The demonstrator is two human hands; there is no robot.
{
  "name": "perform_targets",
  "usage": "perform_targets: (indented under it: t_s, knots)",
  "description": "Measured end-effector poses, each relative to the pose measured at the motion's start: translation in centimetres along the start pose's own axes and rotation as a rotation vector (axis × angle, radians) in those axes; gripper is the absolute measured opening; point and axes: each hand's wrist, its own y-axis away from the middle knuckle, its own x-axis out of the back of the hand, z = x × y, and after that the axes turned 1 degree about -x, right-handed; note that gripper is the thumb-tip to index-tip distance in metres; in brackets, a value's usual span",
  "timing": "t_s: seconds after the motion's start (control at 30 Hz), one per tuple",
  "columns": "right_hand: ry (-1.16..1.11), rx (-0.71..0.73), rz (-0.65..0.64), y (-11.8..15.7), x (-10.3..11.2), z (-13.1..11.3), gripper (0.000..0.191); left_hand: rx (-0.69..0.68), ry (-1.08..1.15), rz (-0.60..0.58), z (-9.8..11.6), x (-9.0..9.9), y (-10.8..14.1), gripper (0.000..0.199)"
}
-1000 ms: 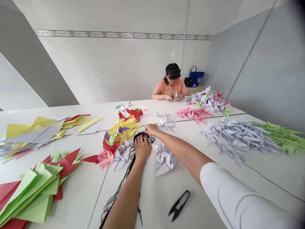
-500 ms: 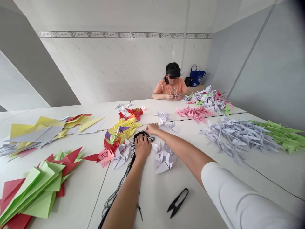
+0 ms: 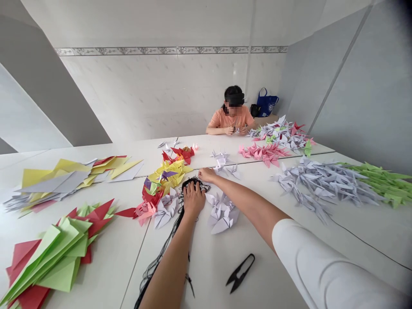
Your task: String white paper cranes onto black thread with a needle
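A long bundle of thin black cord [image 3: 169, 245] runs up the white table beside my left forearm and ends in a loose tangle. My left hand [image 3: 194, 200] lies palm down on the tangled end, fingers stretched over it. Just beyond, my right hand [image 3: 207, 174] is closed at the edge of the loops; its fingertips are hidden, so any strand in them cannot be made out. White folded paper cranes [image 3: 222, 213] lie under my right forearm. More white cranes [image 3: 166, 207] rest left of the cord, with a yellow cluster [image 3: 170, 175] beyond them.
Black thread snips [image 3: 240, 273] lie near the front. Green and red folded paper [image 3: 61, 249] and yellow-grey sheets [image 3: 54, 180] are at left. White [image 3: 322, 182], green [image 3: 386, 182] and pink cranes [image 3: 262, 151] are heaped at right. A person in orange [image 3: 230, 120] sits opposite, hands working.
The whole view has shifted slightly rightward. Both of my hands keep nearly the same place at the cord's tangled end.
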Motion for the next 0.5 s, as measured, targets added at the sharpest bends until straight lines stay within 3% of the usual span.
perform_targets:
  t_s: [0.3,0.5]
  knots:
    - [-0.172,-0.031,0.006,0.0,-1.0,-0.9,0.033,-0.008,-0.036,0.018,-0.1,-0.2,0.1,0.048]
    - [-0.447,-0.094,0.165,-0.6,-0.6,0.0,0.030,-0.007,-0.037,0.024,0.0,-0.3,0.2,0.049]
